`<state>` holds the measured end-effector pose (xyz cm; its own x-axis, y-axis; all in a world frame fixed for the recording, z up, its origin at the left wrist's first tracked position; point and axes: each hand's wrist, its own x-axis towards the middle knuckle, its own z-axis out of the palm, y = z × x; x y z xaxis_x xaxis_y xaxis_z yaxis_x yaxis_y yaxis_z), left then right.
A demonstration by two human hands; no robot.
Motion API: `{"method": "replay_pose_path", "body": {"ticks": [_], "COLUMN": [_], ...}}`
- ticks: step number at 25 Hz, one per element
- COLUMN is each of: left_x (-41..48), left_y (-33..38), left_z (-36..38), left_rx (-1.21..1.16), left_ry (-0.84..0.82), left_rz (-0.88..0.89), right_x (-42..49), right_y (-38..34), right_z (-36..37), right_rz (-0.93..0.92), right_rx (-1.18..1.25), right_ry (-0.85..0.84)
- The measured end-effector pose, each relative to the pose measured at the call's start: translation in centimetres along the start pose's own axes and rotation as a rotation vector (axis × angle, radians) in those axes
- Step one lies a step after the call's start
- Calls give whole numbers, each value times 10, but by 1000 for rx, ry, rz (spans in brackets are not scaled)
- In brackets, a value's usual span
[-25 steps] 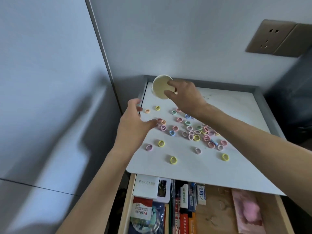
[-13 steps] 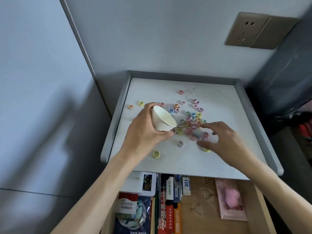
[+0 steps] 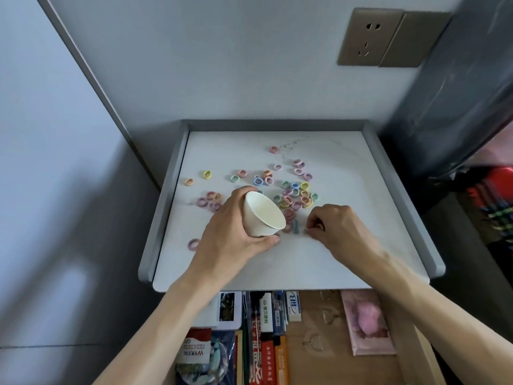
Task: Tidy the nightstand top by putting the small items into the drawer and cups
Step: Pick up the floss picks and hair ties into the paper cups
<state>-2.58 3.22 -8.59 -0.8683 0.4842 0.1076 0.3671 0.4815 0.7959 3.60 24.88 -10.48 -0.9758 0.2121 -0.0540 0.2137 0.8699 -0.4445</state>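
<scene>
Head view, mid-frame: my left hand (image 3: 230,237) grips the cup (image 3: 263,215), right hand (image 3: 340,232) pinches a hair tie (image 3: 319,226). Light, soft; I'd pinch its band.

Pale grey-blue wall (image 3: 222,65) fills upper frame. Bronze socket plate (image 3: 369,37), upper right. Tall grey panel (image 3: 41,162) down left side, soft shadows on it. Dark glossy sheet (image 3: 458,107) at right edge.
</scene>
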Motion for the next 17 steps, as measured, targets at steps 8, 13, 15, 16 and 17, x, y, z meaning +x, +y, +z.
{"method": "replay_pose_path", "body": {"ticks": [8, 13, 15, 16, 17], "left_x": [-2, -2, -1, -1, 0], "left_y": [7, 9, 6, 5, 3], "left_z": [10, 15, 13, 12, 10], "left_rx": [-6, -41, -49, -60, -71], "left_ry": [-67, -67, -19, 5, 25], "left_rz": [-5, -20, -31, -37, -41], "right_x": [-9, -16, -4, 2, 7], "right_y": [-41, -50, -32, -21, -11], "right_z": [-48, -33, -30, -28, -24], "right_rz": [-65, -274, -218, -169, -111], "right_rx": [525, 499, 450, 369, 252], "right_ry": [165, -22, 200, 275, 279]}}
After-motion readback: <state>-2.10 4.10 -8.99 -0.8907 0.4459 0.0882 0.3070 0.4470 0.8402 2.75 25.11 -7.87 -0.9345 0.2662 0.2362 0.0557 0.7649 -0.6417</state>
